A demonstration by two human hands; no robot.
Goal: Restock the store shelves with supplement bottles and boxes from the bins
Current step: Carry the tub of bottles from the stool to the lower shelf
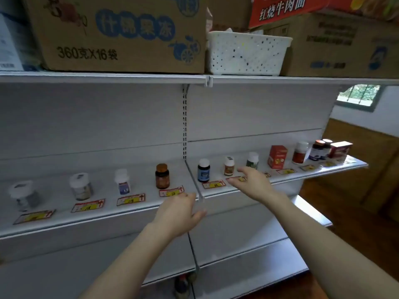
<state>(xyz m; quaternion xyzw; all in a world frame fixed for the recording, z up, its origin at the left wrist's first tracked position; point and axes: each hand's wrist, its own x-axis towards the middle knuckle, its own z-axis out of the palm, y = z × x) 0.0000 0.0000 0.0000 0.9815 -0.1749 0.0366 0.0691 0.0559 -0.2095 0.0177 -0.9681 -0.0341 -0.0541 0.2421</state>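
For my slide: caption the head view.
Empty left hand and right hand reach toward white shelf of spaced supplement bottles.

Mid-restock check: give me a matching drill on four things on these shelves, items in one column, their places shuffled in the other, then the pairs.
1 amber bottle
2 blue bottle
3 red box
4 basket

A top shelf
B just right of the upright
C between two white-capped bottles
D just left of the upright

Pairs: 1-D, 2-B, 3-C, 4-A

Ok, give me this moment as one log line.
left hand: open, empty, at shelf edge | right hand: open, empty, before orange-label bottle
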